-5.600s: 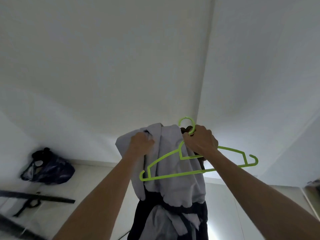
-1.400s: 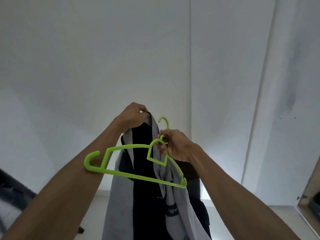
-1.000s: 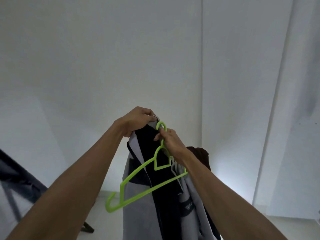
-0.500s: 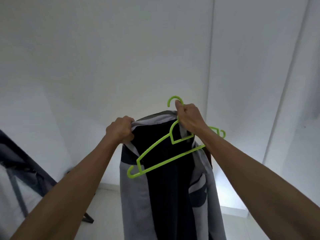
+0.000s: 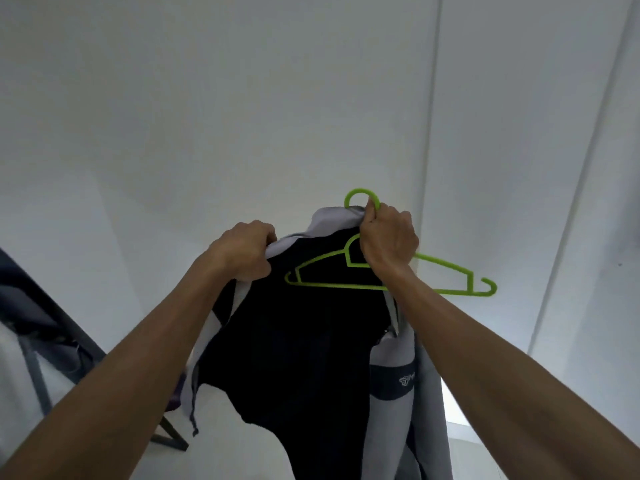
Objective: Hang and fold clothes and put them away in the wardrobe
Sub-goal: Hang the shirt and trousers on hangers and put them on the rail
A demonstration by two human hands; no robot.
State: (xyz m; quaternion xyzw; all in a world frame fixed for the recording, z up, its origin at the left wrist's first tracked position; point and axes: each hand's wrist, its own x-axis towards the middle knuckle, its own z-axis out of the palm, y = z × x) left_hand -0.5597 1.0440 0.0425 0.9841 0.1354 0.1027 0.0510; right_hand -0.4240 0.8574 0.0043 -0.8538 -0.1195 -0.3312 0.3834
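Grey and black fabric fills the middle of the view: a jacket (image 5: 304, 341) held up at arm's length before a pale wall (image 5: 207, 116), its black lining facing the person and its grey shell showing along both edges and at the collar. It hangs free from the two hands, its lower part running out of view at the near edge. A dark metal frame (image 5: 38, 344) stands at the left, well apart from the garment.

Judging by this, the step in hand is getting the jacket onto the green plastic hanger (image 5: 391, 271), and it is not yet done: the hanger lies across the near side of the lining, roughly level, its left arm over the black cloth and its right arm sticking out past the jacket's right edge. Neither shoulder sits on it. The next move probably calls for slipping one hanger arm inside a shoulder while the other side is kept open and taut.

Curled tight, the left hand (image 5: 246, 251) grips the jacket's left collar edge, bunching grey cloth in the fist. Farther right and slightly higher, the right hand (image 5: 389, 242) clasps the hanger's neck below the hook, and appears to pinch the grey collar top there too.
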